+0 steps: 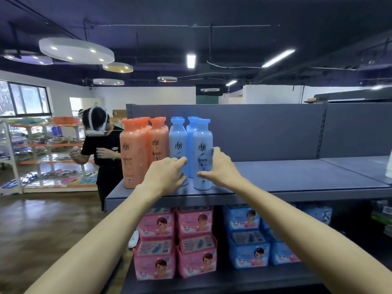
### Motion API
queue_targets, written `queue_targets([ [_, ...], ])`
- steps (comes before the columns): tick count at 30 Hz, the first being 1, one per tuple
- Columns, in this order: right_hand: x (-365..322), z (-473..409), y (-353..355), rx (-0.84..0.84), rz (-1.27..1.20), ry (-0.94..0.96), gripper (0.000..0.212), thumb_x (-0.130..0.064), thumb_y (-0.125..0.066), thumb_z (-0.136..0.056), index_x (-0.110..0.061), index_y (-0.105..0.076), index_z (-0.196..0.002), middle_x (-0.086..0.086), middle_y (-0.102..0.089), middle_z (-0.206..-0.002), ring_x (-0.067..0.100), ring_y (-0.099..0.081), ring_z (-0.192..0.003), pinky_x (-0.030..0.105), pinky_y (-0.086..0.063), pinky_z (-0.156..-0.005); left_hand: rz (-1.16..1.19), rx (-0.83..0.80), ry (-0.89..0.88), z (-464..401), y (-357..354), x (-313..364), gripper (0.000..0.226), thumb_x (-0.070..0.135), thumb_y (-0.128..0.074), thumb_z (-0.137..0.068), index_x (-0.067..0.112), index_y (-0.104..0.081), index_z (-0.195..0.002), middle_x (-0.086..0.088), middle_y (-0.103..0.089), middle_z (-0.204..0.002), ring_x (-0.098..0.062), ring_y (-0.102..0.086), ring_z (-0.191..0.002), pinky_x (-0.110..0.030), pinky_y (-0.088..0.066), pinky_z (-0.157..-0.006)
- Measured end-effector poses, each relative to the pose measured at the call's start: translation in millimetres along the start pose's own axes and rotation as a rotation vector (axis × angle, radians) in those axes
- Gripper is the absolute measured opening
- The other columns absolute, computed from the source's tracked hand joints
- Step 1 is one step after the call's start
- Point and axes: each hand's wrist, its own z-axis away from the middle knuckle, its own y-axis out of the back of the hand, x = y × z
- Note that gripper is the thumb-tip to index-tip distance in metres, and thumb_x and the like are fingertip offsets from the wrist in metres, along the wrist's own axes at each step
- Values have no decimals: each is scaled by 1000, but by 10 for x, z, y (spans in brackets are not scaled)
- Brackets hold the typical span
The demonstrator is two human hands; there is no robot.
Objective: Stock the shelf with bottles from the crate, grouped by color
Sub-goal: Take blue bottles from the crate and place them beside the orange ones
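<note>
On the grey top shelf (pixel 297 179) stand two groups of bottles. Several orange bottles (pixel 131 153) fill the left end in two rows. Right of them stand several light blue bottles (pixel 178 141) in two rows. My right hand (pixel 220 168) grips the front blue bottle (pixel 202 145) of the right row, thumb in front and fingers round its right side. My left hand (pixel 167 177) is curled around the lower part of the front blue bottle of the left row. The crate is out of view.
The shelf runs on bare to the right, with a white object (pixel 389 166) at the frame edge. Below are pink packs (pixel 176 240) and blue packs (pixel 248 236). A person (pixel 101 149) stands left of the shelf end beside other racks (pixel 48 155).
</note>
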Motion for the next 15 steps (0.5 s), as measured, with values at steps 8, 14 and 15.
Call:
queue_targets([
  [8, 57, 45, -267, 48, -36, -26, 54, -30, -78, -81, -12, -37, -110, 11, -59, -112, 31, -57, -98, 44, -52, -82, 31, -13, -3, 8, -151, -32, 30, 32, -47, -88, 22, -49, -116, 4, -63, -89, -21, -59, -88, -36, -51, -65],
  [14, 60, -60, -302, 2, -62, -35, 51, -27, -77, -83, -12, -36, -110, 12, -59, -112, 32, -58, -98, 45, -53, -82, 44, -23, -17, -49, -232, -14, 30, 32, -47, -87, 21, -49, -115, 2, -64, -93, -23, -59, -90, -36, -50, -67],
  [15, 59, -77, -310, -4, -68, -36, 51, -26, -76, -83, -12, -36, -110, 11, -59, -112, 31, -58, -98, 44, -53, -82, 43, -24, -20, -57, -245, -11, 30, 32, -47, -87, 21, -49, -115, 2, -64, -93, -23, -59, -91, -36, -49, -66],
])
